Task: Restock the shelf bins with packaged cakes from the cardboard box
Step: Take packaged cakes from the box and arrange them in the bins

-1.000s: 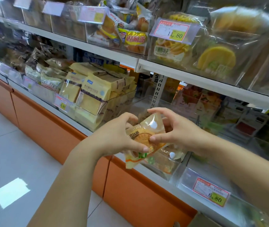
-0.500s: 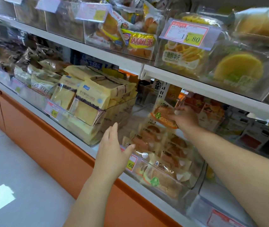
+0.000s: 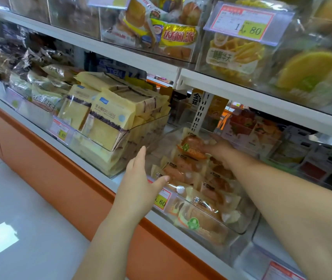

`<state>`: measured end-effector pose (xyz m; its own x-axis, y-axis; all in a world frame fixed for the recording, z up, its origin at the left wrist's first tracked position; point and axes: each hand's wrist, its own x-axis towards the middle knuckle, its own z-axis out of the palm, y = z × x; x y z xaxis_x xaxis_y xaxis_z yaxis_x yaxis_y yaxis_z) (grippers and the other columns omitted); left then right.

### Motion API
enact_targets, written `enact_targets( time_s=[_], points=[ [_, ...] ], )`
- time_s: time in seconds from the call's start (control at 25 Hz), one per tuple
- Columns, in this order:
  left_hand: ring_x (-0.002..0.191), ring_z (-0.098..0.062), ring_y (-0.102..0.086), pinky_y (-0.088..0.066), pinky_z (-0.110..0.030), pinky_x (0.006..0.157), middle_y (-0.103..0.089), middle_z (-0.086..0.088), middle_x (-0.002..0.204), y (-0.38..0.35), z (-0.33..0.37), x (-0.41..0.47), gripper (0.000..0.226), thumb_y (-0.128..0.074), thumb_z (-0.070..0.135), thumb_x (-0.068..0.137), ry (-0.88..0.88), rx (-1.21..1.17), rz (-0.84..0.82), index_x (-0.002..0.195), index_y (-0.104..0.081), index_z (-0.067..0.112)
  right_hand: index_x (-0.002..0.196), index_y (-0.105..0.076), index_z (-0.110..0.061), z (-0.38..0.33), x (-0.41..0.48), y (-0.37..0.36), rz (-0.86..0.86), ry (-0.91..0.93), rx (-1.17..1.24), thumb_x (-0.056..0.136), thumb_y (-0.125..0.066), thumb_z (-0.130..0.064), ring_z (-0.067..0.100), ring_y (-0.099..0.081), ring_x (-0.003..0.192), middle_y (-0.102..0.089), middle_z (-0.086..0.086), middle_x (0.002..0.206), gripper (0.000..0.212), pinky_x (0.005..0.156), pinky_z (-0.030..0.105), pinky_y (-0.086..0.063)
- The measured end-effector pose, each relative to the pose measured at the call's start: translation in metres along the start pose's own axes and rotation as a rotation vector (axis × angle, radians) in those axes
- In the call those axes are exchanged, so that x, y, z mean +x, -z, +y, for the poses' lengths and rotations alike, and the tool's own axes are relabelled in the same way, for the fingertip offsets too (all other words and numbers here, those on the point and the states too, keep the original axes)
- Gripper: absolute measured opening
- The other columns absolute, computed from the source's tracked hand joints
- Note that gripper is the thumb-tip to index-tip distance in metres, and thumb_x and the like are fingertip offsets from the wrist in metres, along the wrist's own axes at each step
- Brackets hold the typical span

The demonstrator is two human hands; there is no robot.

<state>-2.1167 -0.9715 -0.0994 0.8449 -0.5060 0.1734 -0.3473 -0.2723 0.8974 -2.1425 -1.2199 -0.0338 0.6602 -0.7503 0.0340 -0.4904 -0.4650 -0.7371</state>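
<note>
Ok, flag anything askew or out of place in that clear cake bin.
Only one thing: the orange-printed clear cake packet at the back of the clear plastic bin, by the right hand, sits tilted above the upright rows, not yet seated. Nothing spilled or torn.

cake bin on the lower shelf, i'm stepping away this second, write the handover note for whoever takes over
Left hand: open, fingers straight, at the front left corner of the clear bin; contact unclear.
Right hand: reached to the back of the bin, on the rearmost packaged cake; too blurred to tell whether it grips it.
Done: rows of cakes lie in the bin from front to back.
Left: seat that rear packet, let go, then probably fetch more. The cardboard box is out of view.
</note>
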Motion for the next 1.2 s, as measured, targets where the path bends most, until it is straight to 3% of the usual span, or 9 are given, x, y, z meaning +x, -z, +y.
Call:
enact_targets(
  time_s=[0.2, 0.28, 0.36, 0.48, 0.56, 0.72, 0.84, 1.04, 1.2],
  points=[
    [0.149, -0.016, -0.015, -0.020, -0.041, 0.121, -0.020, 0.003, 0.162, -0.001, 0.039, -0.019, 0.087, -0.067, 0.042, 0.089, -0.167, 0.150, 0.122, 0.156, -0.012, 0.029, 0.149, -0.030, -0.032, 0.000, -0.067, 0.054, 0.090, 0.201, -0.146, 0.089, -0.067, -0.036, 0.015, -0.054, 0.109, -0.041, -0.001, 0.149, 0.071, 0.074, 0.020, -0.043],
    [0.143, -0.015, -0.028, -0.028, -0.038, 0.117, -0.035, 0.004, 0.154, 0.000, 0.073, -0.040, 0.076, -0.065, 0.036, 0.091, -0.327, 0.152, 0.162, 0.153, -0.024, 0.027, 0.143, -0.038, -0.035, 0.005, -0.123, 0.079, 0.109, 0.278, -0.096, 0.090, -0.064, -0.036, 0.009, -0.055, 0.104, -0.051, -0.005, 0.132, 0.059, 0.065, 0.013, -0.041],
    [0.122, -0.010, -0.050, -0.043, -0.031, 0.103, -0.055, 0.007, 0.132, -0.001, 0.108, -0.067, 0.060, -0.063, 0.031, 0.092, -0.447, 0.116, 0.128, 0.146, -0.039, 0.027, 0.135, -0.047, -0.034, 0.020, -0.189, 0.105, 0.132, 0.389, -0.026, 0.092, -0.063, -0.033, 0.004, -0.057, 0.102, -0.056, -0.011, 0.119, 0.047, 0.070, 0.009, -0.044],
    [0.095, -0.004, -0.060, -0.049, -0.023, 0.087, -0.065, 0.013, 0.104, -0.027, 0.143, -0.119, 0.037, -0.063, 0.031, 0.092, -0.520, 0.174, -0.146, 0.128, -0.058, 0.029, 0.118, -0.054, -0.040, 0.069, -0.281, 0.139, 0.109, 0.399, 0.054, 0.092, -0.063, -0.024, 0.001, -0.059, 0.096, -0.061, -0.012, 0.108, 0.032, 0.080, 0.011, -0.047],
    [0.092, -0.005, -0.061, -0.046, -0.020, 0.082, -0.067, 0.011, 0.106, -0.060, 0.148, -0.155, 0.034, -0.064, 0.035, 0.092, -0.498, 0.285, -0.421, 0.125, -0.060, 0.029, 0.112, -0.055, -0.042, 0.118, -0.323, 0.153, 0.027, 0.295, -0.002, 0.090, -0.064, -0.021, 0.003, -0.060, 0.095, -0.063, -0.010, 0.109, 0.031, 0.082, 0.015, -0.048],
    [0.115, -0.016, -0.059, -0.042, -0.022, 0.092, -0.061, 0.002, 0.130, -0.149, 0.104, -0.227, 0.050, -0.064, 0.043, 0.090, -0.473, 0.635, -0.930, 0.136, -0.053, 0.027, 0.124, -0.059, -0.027, 0.236, -0.377, 0.160, -0.287, -0.049, -0.306, 0.090, -0.065, -0.026, 0.009, -0.059, 0.106, -0.063, -0.002, 0.121, 0.035, 0.092, 0.018, -0.042],
    [0.135, -0.031, -0.043, -0.038, -0.038, 0.109, -0.037, -0.013, 0.153, -0.199, 0.055, -0.268, 0.066, -0.062, 0.042, 0.090, -0.397, 0.913, -1.112, 0.148, -0.036, 0.025, 0.133, -0.053, -0.022, 0.309, -0.403, 0.143, -0.389, -0.238, -0.360, 0.092, -0.061, -0.024, 0.012, -0.056, 0.112, -0.060, 0.002, 0.130, 0.042, 0.090, 0.019, -0.039],
    [0.143, -0.030, -0.025, -0.028, -0.041, 0.115, -0.017, -0.010, 0.161, -0.217, 0.009, -0.289, 0.077, -0.060, 0.038, 0.090, -0.470, 1.077, -0.946, 0.154, -0.020, 0.025, 0.139, -0.044, -0.023, 0.383, -0.426, 0.116, -0.301, -0.363, -0.414, 0.091, -0.060, -0.028, 0.025, -0.050, 0.123, -0.049, 0.006, 0.132, 0.051, 0.101, 0.028, -0.039],
    [0.136, -0.027, -0.036, -0.037, -0.042, 0.108, -0.035, -0.004, 0.152, -0.230, 0.004, -0.277, 0.083, -0.065, 0.043, 0.085, -0.431, 0.988, -0.810, 0.153, -0.022, 0.024, 0.136, -0.048, -0.026, 0.388, -0.424, 0.111, -0.136, -0.233, -0.474, 0.091, -0.053, -0.023, 0.022, -0.045, 0.122, -0.051, 0.002, 0.124, 0.045, 0.101, 0.030, -0.037]
  ],
)
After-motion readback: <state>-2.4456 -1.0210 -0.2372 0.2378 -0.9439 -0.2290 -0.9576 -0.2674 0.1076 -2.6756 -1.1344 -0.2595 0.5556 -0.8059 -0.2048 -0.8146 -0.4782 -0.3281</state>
